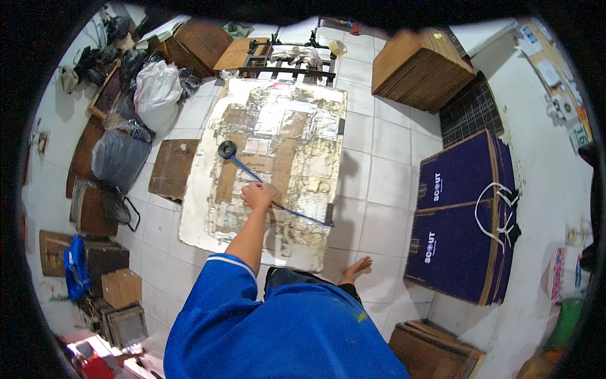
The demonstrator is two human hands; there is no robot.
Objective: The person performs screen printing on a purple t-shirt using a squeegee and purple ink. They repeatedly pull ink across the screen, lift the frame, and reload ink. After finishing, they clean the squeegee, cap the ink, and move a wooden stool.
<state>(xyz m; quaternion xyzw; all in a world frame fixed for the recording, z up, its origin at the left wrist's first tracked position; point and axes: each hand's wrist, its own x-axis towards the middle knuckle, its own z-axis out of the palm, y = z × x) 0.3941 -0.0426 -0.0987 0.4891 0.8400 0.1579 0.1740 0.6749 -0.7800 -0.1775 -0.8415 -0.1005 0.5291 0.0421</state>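
My left hand [255,196] is closed over a long, thin blue strip [300,216] above a worn white board-topped table [319,243]. The strip runs at a slant from a black ring-shaped roll [226,150], on the far left of the tabletop, to the table's right edge. Whether it is a strap or a cord I cannot tell. Cardboard pieces [281,179] and clear tape cover much of the tabletop under the hand. My right hand does not show.
Flattened purple boxes [451,221] lean on the right wall, with stacked brown cardboard [420,72] beyond. A black rack [290,72] stands past the table's far edge, a tape roll [338,47] beside it. Bags [158,95] and boxes [121,287] line the left wall.
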